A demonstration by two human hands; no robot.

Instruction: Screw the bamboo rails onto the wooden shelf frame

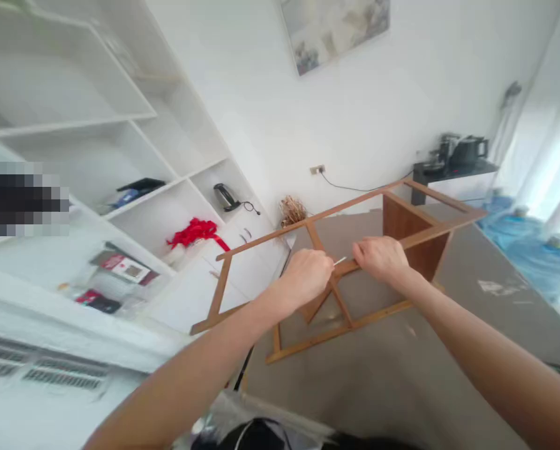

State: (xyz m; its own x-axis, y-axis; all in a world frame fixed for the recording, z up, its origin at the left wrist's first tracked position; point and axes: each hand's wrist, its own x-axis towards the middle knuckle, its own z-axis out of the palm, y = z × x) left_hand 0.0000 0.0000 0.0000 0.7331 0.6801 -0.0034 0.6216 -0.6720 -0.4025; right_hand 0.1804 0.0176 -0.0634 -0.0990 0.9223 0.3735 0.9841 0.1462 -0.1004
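Note:
My left hand (310, 273) is closed in a fist, and a thin pale rod (340, 260) sticks out from it toward my right hand. Most of the rod is hidden in the fingers, so its kind cannot be made out. My right hand (382, 256) is closed on the middle rail of a wooden frame (432, 233), a short way right of the rod's tip. The frame has long rails, crosspieces and brown panels (395, 219). It lies slantwise under both hands, above a grey surface (402, 387).
White shelves (134, 119) at left hold a red ribbon (194, 232) and an electric kettle (224, 197). Large blue water bottles (549, 253) stand at right. Farther back is a dark-topped cabinet (462, 181) with another kettle. Dried stalks (292, 211) stand by the wall.

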